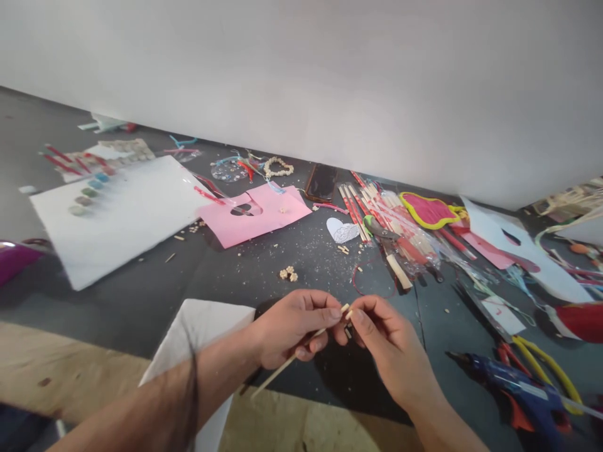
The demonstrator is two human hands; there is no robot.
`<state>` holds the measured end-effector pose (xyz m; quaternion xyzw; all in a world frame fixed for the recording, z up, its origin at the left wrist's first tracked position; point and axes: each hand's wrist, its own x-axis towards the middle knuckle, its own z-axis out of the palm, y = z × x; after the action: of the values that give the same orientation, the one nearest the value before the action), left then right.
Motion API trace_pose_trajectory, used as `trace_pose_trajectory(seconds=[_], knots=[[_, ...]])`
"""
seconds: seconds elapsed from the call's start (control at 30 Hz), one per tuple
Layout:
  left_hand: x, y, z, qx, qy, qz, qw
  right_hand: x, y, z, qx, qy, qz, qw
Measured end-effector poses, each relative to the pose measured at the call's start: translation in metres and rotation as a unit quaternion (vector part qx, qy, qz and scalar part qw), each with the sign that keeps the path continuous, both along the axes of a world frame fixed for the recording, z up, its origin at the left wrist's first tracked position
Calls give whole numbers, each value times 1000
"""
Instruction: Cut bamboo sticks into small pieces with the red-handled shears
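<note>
Near the table's front edge, my left hand (301, 326) is closed around a thin pale wooden stick (277, 375), whose long end slants down to the lower left. Just right of it, my right hand (389, 345) pinches a short pale stick piece (349, 315) between thumb and index finger. The fingertips of both hands nearly meet at the stick's upper end. Another small piece shows below the fingertips. Beyond the hands lies a little cluster of pale flower-shaped pieces (288, 274) on the dark table.
Pink paper (282, 210), a phone (321, 182), a paper heart (342, 230) and bundled red-and-white sticks (353, 213) lie farther back. A blue glue gun (513, 383) and yellow-handled pliers (546, 364) are at right. White sheets (127, 213) cover the left.
</note>
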<state>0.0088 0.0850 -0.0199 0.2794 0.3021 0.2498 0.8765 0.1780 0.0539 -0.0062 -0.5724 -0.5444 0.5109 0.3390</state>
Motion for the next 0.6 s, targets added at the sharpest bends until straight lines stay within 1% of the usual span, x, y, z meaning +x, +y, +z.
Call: trace_pose_trajectory(seconds=[0.2,0.4,0.6], knots=[[1,0,2,41,46,2,998,1,1,-3,-6,9,-7,1000],[3,-4,3,109,79,9,991,0,2,-2,-6,-3,-12,1000],[3,-5,6,123,92,2,988,-1,0,-3,-12,4,-20,1000]])
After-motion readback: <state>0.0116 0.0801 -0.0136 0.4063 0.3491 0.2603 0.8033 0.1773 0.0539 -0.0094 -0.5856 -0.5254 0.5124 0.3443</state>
